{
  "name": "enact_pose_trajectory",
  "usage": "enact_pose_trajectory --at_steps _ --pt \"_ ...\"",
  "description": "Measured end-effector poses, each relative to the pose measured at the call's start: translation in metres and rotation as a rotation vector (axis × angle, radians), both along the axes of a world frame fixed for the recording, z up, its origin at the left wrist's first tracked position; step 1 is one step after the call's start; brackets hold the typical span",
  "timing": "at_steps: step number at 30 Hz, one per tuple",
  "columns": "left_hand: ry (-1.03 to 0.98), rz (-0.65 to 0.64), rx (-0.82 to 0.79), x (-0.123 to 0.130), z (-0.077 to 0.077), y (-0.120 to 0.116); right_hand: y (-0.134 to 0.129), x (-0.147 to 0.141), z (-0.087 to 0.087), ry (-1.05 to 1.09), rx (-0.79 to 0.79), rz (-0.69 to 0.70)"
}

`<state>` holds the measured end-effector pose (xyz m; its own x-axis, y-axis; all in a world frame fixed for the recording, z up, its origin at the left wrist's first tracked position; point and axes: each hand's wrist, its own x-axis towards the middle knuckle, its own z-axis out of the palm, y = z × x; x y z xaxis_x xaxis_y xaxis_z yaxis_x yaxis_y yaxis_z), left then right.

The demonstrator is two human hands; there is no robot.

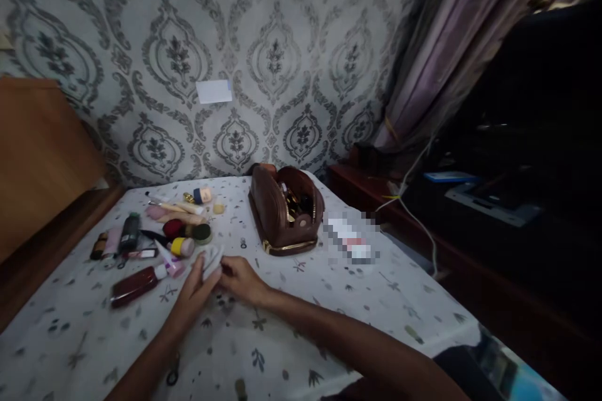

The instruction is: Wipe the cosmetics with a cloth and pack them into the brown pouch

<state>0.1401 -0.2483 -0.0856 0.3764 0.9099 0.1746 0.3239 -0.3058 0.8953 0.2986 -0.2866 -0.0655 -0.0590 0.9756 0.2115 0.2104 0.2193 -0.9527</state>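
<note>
Over the patterned sheet, a white cloth is gripped in the curled fingers of the left hand and pinched by those of the right hand. Lettering on the dark red bottle and yellow-banded container is too blurred to be read. Right of them, a brown bag is left unzipped, with items held inside.

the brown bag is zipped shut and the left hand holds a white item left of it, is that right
Not quite: the head view shows the brown bag open, with things visible inside. The left hand does hold a white item to the left of it.
</note>
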Motion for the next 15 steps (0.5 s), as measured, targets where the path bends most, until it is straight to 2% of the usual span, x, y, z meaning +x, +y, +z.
enact_pose_trajectory --at_steps 5,8,11,15 --pt "-0.019 -0.093 -0.006 0.015 0.013 -0.007 -0.004 -0.001 -0.019 0.110 -0.042 0.056" --pt "-0.003 0.006 -0.021 0.013 0.014 -0.002 -0.006 0.000 -0.022 0.163 -0.064 0.114" --pt "0.005 0.101 -0.026 0.007 0.017 0.002 -0.007 0.001 -0.022 0.214 -0.109 0.096" --pt "-0.057 0.138 0.054 0.001 0.030 0.005 -0.009 0.001 -0.019 0.165 -0.143 0.069"
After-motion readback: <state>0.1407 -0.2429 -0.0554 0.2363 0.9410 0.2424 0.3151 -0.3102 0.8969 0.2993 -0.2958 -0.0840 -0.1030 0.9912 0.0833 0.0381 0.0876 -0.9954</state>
